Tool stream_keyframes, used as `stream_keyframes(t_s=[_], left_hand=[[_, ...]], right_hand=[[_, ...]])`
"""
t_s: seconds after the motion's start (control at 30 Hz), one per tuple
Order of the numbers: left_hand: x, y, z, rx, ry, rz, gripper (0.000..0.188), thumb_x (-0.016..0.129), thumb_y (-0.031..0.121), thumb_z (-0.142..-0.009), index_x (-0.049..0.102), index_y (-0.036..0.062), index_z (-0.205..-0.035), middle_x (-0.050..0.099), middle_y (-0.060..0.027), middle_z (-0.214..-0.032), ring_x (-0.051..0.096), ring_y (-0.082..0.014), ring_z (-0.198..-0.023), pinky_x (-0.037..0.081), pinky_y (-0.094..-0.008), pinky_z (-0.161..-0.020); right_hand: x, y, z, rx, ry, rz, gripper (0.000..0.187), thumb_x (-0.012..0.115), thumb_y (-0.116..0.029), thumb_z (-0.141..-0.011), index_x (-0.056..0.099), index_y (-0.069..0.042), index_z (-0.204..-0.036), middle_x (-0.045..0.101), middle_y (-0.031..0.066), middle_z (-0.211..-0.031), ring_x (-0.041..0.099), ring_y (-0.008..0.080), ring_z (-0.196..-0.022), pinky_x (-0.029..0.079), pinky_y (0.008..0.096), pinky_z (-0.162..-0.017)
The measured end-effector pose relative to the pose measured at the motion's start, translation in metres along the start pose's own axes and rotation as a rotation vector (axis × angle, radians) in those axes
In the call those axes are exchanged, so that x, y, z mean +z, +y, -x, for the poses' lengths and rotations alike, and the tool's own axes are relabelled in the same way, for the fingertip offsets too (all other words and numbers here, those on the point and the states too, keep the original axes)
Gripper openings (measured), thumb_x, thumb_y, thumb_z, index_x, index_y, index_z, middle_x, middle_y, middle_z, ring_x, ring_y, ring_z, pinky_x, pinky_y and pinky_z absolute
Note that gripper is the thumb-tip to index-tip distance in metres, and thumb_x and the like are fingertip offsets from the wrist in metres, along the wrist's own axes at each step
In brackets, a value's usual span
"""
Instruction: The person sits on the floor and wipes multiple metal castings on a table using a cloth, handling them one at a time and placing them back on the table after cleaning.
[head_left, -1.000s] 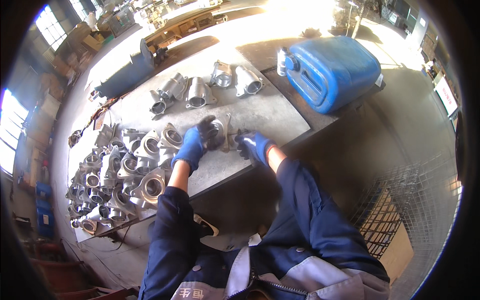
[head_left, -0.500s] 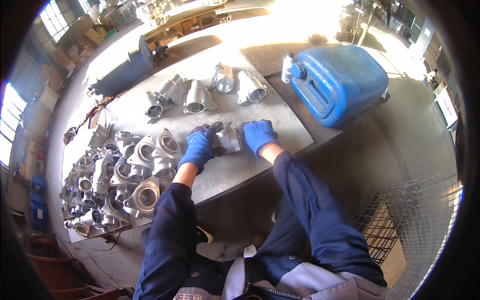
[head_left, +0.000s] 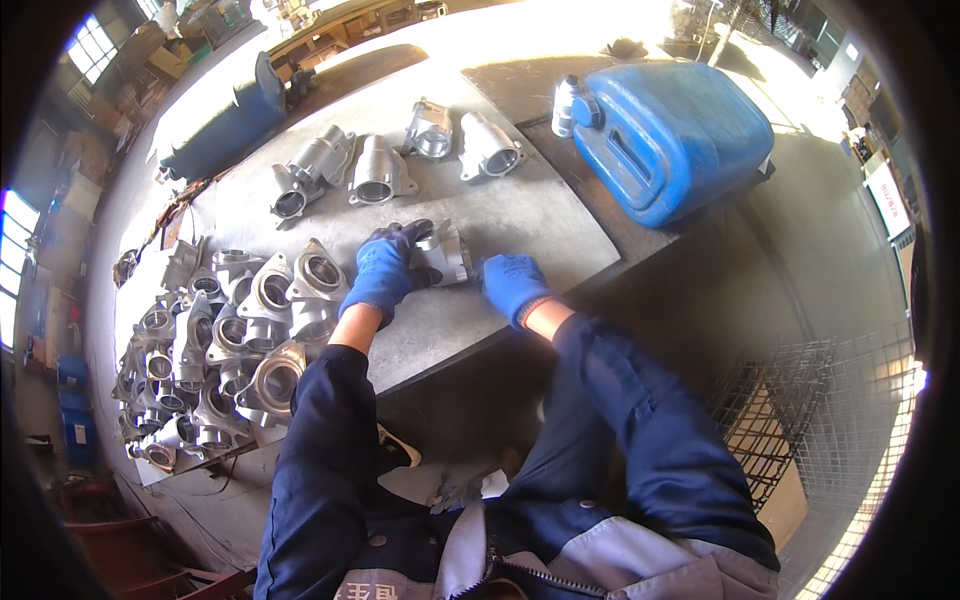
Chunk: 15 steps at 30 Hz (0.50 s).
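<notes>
A silvery metal casting (head_left: 446,254), shaped like a short tube with a flange, lies on the grey metal tabletop (head_left: 450,325) in front of me. My left hand (head_left: 385,265), in a blue glove with dark fingers, is wrapped round its left end and keeps it on the table. Close by the casting's right end is my right hand (head_left: 513,285), gloved the same way. Its fingers are curled inward; whatever they may hold is hidden by the glove. Beyond my hands stand several similar housings, among them a tubular one (head_left: 378,172) and another one (head_left: 488,148).
Many flanged castings (head_left: 270,290) crowd the table's left side. A blue jerrycan (head_left: 670,140) and a small white bottle (head_left: 567,107) stand at the far right. Another blue container (head_left: 225,125) sits at the far left. A wire mesh basket (head_left: 790,420) is at lower right.
My right hand has come nearer to me, and its fingers curl toward the casting's right end. The left hand keeps its hold on the casting. The whole view has shifted slightly.
</notes>
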<state>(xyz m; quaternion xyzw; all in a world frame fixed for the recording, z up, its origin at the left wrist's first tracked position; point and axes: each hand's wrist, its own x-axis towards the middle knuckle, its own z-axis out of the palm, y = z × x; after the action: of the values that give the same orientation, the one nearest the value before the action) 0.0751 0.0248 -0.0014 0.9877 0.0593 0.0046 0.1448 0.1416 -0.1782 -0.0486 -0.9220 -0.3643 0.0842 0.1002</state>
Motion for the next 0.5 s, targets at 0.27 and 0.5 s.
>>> stream_keyframes(t_s=[0.27,0.5], left_hand=[[0.015,0.021,0.029,-0.074,0.212,-0.101,0.077,0.085,0.035,-0.064,0.054,0.0232,-0.134,0.066,-0.0143,-0.111,0.062,-0.0337,-0.105,0.048,-0.045,-0.092],[0.073,0.051,0.076,-0.057,0.279,-0.361,0.042,0.048,0.015,-0.086,0.048,-0.0023,-0.124,0.056,-0.023,-0.114,0.053,-0.0423,-0.106,0.035,-0.0618,-0.096]], right_hand=[[0.015,0.01,0.04,-0.09,0.049,0.011,0.018,0.056,-0.022,-0.088,0.07,-0.011,-0.09,0.071,0.0149,-0.085,0.069,0.0352,-0.082,0.053,0.0474,-0.072],[0.036,0.026,0.115,0.308,-0.158,-1.306,0.023,0.061,-0.025,-0.094,0.057,-0.004,-0.099,0.061,0.0063,-0.083,0.055,0.0117,-0.072,0.049,0.0295,-0.068]])
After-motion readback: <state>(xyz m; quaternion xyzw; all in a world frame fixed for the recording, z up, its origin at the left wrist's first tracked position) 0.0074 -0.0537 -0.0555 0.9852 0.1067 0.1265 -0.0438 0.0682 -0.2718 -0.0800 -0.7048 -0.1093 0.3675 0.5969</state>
